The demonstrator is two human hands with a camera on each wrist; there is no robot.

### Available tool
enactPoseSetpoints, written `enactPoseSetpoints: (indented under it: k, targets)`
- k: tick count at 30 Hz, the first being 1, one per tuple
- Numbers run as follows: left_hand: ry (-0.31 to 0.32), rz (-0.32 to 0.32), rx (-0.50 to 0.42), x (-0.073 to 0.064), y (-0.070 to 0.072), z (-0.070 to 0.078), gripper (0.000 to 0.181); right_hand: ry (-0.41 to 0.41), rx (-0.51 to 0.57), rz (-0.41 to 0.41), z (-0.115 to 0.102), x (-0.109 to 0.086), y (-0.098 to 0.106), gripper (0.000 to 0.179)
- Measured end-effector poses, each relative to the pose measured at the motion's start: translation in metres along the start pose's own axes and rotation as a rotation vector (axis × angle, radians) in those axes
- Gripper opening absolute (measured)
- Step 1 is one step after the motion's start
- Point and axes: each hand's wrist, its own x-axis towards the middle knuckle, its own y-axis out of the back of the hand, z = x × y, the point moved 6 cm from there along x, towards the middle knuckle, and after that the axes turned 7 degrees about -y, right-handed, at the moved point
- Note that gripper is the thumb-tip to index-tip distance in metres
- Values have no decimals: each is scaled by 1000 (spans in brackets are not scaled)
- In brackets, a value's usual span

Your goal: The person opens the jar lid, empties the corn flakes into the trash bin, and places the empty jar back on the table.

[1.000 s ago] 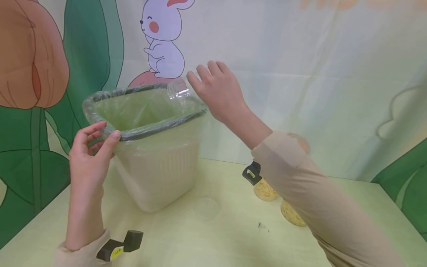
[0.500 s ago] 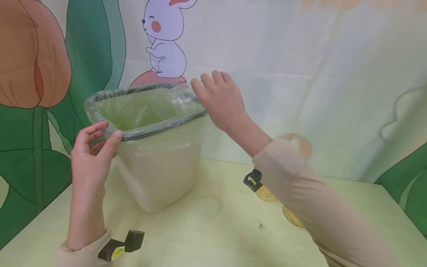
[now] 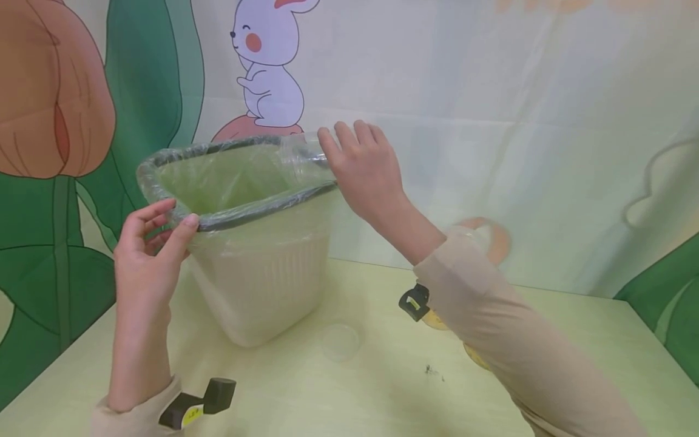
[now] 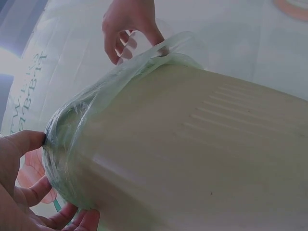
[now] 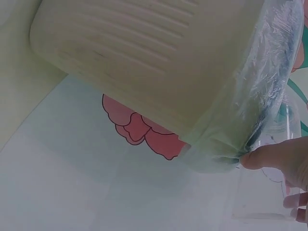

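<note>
A pale trash bin [image 3: 262,285] stands on the table, lined with a clear greenish bag [image 3: 224,185] folded over its dark rim. My left hand [image 3: 144,249] grips the rim's near left corner, thumb outside, as the left wrist view [image 4: 29,187] shows. At the far right corner my right hand [image 3: 366,170] holds a clear plastic jar [image 3: 299,159] on its side, its mouth over the bin's opening. Seen from the right wrist, the jar [image 5: 260,204] looks see-through, and my thumb [image 5: 269,156] lies against the bag at the rim. The palm side is hidden in the head view.
A clear round lid [image 3: 340,342] lies on the table before the bin. Small dark bits [image 3: 428,369] are scattered to its right. Yellow-filled containers [image 3: 437,320] show partly behind my right sleeve. A printed cloth backdrop [image 3: 519,152] hangs behind the table.
My right hand has come down and slightly right with the jar, which now lies closer to level along the rim. My left hand has stayed on the corner.
</note>
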Motion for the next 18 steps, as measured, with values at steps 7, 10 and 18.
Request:
enactPoseSetpoints:
  k: [7,10,18]
  targets:
    - [10,-2,20,0,0,0,40,-68,11,4,4,-5,0,31]
    - [19,-1,5,0,0,0,40,-84,13,-5,6,-6,0,33]
    - [19,0,5,0,1,-1,41,-147,63,-121,12,-10,-3,48]
